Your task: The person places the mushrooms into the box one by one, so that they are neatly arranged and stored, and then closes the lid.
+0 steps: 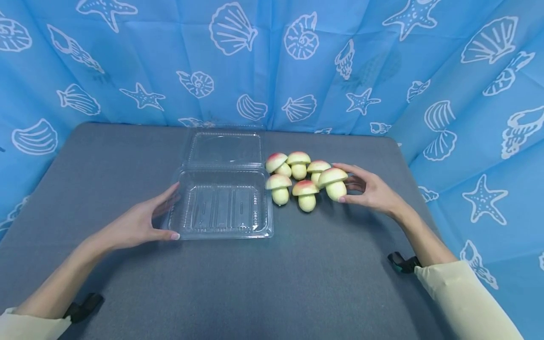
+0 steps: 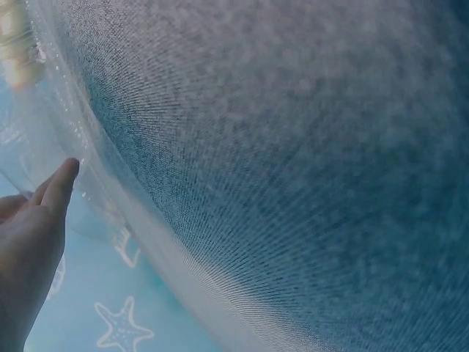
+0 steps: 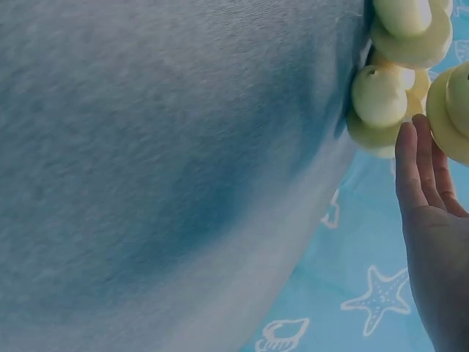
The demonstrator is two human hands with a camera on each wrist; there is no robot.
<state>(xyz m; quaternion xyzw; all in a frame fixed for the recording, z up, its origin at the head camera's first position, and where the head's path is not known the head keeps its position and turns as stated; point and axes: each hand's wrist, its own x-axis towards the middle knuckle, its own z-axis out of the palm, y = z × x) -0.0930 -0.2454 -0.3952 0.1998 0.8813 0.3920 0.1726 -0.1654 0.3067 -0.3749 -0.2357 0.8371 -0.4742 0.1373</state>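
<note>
A clear plastic clamshell box (image 1: 221, 234) lies on the table, its lid (image 1: 225, 148) folded back behind the base. My left hand (image 1: 138, 219) is at the box's left side, thumb by the front corner and fingers fairly straight along the edge. Between the thumb and fingers of my right hand (image 1: 369, 189) is a mushroom-shaped piece (image 1: 335, 190), pale yellow-green with a pinkish cap, upright. In the right wrist view this mushroom-shaped piece (image 3: 456, 106) is cut by the frame edge. Several similar mushroom-shaped pieces (image 1: 307, 203) stand grouped between the box and my right hand.
A grey cloth covers the table (image 1: 272, 288). Behind it and at the right hangs a blue curtain (image 1: 272, 71) with white shells and starfish. Dark straps (image 1: 403, 263) sit at both wrists. The left wrist view mostly shows grey cloth (image 2: 278, 147).
</note>
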